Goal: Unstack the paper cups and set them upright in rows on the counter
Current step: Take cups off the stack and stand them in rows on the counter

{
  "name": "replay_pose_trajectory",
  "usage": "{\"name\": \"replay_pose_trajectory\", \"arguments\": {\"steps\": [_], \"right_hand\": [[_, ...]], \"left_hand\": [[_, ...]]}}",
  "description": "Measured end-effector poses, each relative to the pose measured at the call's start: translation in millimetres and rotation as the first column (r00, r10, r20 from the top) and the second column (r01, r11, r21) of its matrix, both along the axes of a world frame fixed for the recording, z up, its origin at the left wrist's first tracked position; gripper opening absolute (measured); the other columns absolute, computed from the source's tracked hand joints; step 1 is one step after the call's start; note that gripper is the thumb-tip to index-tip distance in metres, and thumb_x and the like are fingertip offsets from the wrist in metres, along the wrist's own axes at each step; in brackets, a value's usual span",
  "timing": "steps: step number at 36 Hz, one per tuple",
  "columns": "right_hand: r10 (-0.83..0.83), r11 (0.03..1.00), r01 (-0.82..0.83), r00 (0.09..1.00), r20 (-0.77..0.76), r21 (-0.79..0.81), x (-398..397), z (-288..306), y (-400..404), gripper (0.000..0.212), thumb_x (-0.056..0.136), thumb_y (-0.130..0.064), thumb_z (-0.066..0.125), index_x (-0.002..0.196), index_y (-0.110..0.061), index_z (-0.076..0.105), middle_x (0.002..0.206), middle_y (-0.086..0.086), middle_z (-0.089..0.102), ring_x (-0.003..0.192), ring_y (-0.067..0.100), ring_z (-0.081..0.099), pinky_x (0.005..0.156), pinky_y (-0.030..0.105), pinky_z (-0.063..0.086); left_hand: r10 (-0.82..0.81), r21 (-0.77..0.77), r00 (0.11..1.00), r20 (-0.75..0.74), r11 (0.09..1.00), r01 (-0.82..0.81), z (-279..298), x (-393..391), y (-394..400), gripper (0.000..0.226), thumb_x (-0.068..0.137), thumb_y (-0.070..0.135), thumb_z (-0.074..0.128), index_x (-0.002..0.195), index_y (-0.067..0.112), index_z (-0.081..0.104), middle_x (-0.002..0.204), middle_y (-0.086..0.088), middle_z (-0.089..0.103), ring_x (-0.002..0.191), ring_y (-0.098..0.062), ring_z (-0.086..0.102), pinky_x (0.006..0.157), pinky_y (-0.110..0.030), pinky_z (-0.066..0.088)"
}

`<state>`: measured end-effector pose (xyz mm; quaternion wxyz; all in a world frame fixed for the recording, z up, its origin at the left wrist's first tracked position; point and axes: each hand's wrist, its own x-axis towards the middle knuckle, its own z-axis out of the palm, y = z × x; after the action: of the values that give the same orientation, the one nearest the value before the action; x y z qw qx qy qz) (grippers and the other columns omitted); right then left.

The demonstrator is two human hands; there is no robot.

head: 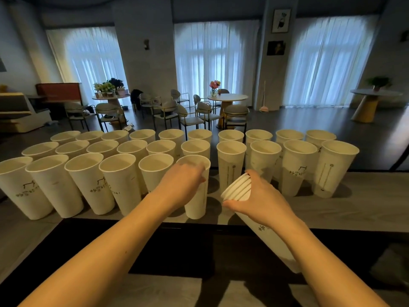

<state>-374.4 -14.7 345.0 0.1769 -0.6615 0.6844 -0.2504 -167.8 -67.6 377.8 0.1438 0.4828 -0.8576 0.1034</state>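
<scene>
The newest cup (197,187) stood upright on the counter (363,209), sixth in the near row, the left hand (179,185) clasping its rim. Just right of it, the right hand (261,200) gripped the tilted stack (238,189), several cups remaining. Behind it, two far rows looked full; the near row's right end lay open.

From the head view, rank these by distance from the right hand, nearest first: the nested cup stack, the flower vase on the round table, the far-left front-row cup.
1. Nested white paper cup stack: gripped in the right hand itself.
2. Far-left front-row white paper cup: across the counter, left.
3. Glass flower vase: on the round table, far behind.
</scene>
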Motion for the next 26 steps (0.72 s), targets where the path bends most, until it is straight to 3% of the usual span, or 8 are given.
{"name": "replay_pose_trajectory", "arguments": {"steps": [4, 7, 11, 15, 18, 20, 23, 26], "right_hand": [[0.012, 1.0, -0.011, 1.0, 0.019, -0.011, -1, 3, -1, 0.108, 0.071, -0.066, 0.078, 0.155, -0.031, 0.02, 0.145, -0.004, 0.047, 0.121, 0.016, 0.048, 0.085, 0.032, 0.043], [0.021, 1.0, -0.021, 0.999, 0.038, -0.015, 1, 5, -3, 0.108, 0.071, -0.066, 0.078, 0.155, -0.031, 0.02, 0.142, -0.004, 0.047, 0.11, 0.01, 0.042, 0.085, 0.031, 0.043], [0.033, 0.999, -0.031, 0.997, 0.076, -0.026, 3, 4, -4, 0.108, 0.07, -0.067, 0.078, 0.154, -0.033, 0.02, 0.141, -0.005, 0.047, 0.109, 0.01, 0.043, 0.085, 0.033, 0.044], [0.036, 0.999, -0.032, 0.994, 0.104, -0.039, 2, 5, -3, 0.11, 0.07, -0.066, 0.08, 0.155, -0.032, 0.018, 0.142, -0.006, 0.044, 0.11, 0.009, 0.041, 0.086, 0.032, 0.042], [0.027, 0.999, -0.022, 0.991, 0.13, -0.041, 1, 7, 0, 0.11, 0.069, -0.065, 0.081, 0.153, -0.028, 0.021, 0.128, -0.011, 0.044, 0.109, 0.008, 0.045, 0.085, 0.03, 0.044], [0.048, 0.997, -0.038, 0.985, 0.165, -0.061, 0, 9, 2, 0.104, 0.067, -0.064, 0.083, 0.148, -0.03, 0.028, 0.122, -0.015, 0.049, 0.106, 0.007, 0.052, 0.082, 0.028, 0.048], [0.092, 0.992, -0.073, 0.976, 0.2, -0.1, 0, 12, 5, 0.085, 0.067, -0.061, 0.085, 0.132, -0.036, 0.036, 0.109, -0.017, 0.058, 0.096, 0.002, 0.059, 0.072, 0.021, 0.049], [0.094, 0.989, -0.072, 0.981, 0.169, -0.128, -3, 13, 10, 0.092, 0.068, -0.063, 0.083, 0.141, -0.033, 0.035, 0.114, -0.013, 0.06, 0.101, 0.009, 0.061, 0.077, 0.027, 0.052]], "left_hand": [[-0.004, -0.005, 1.0, 0.005, 1.0, 0.004, 0, 2, -4, 0.019, 0.097, 0.029, 0.055, 0.112, 0.017, 0.059, 0.108, -0.008, 0.069, 0.099, -0.024, 0.064, 0.08, -0.036, 0.054], [-0.016, -0.002, 1.0, 0.01, 1.0, 0.016, 0, 3, -5, 0.02, 0.097, 0.028, 0.055, 0.113, 0.017, 0.058, 0.108, -0.007, 0.068, 0.098, -0.022, 0.064, 0.08, -0.035, 0.053], [-0.013, 0.009, 1.0, -0.012, 1.0, 0.013, -1, 4, -8, 0.026, 0.096, 0.03, 0.056, 0.119, 0.017, 0.057, 0.112, -0.006, 0.067, 0.101, -0.021, 0.062, 0.082, -0.033, 0.052], [0.031, 0.018, 0.98, -0.196, 0.999, -0.028, 7, 2, -4, 0.049, 0.092, 0.039, 0.06, 0.134, 0.018, 0.048, 0.13, -0.003, 0.059, 0.118, -0.02, 0.054, 0.096, -0.033, 0.047], [-0.084, -0.099, 0.92, -0.384, 0.994, 0.05, 15, -7, 9, 0.043, 0.094, 0.038, 0.056, 0.132, 0.02, 0.049, 0.126, 0.001, 0.058, 0.115, -0.013, 0.053, 0.095, -0.028, 0.046], [-0.112, 0.061, 0.855, -0.507, 0.984, 0.165, 22, -19, 21, 0.037, 0.097, 0.037, 0.051, 0.13, 0.02, 0.052, 0.12, 0.005, 0.061, 0.109, -0.008, 0.057, 0.092, -0.026, 0.048], [-0.068, 0.436, 0.842, -0.535, 0.832, 0.344, 26, -37, 31, 0.033, 0.102, 0.037, 0.041, 0.123, 0.019, 0.059, 0.113, 0.0, 0.066, 0.101, -0.011, 0.061, 0.088, -0.033, 0.051], [-0.04, 0.568, 0.831, -0.554, 0.712, 0.413, 25, -47, 34, 0.027, 0.103, 0.033, 0.042, 0.1, 0.02, 0.066, 0.089, -0.001, 0.067, 0.077, -0.007, 0.06, 0.075, -0.036, 0.05]]}}
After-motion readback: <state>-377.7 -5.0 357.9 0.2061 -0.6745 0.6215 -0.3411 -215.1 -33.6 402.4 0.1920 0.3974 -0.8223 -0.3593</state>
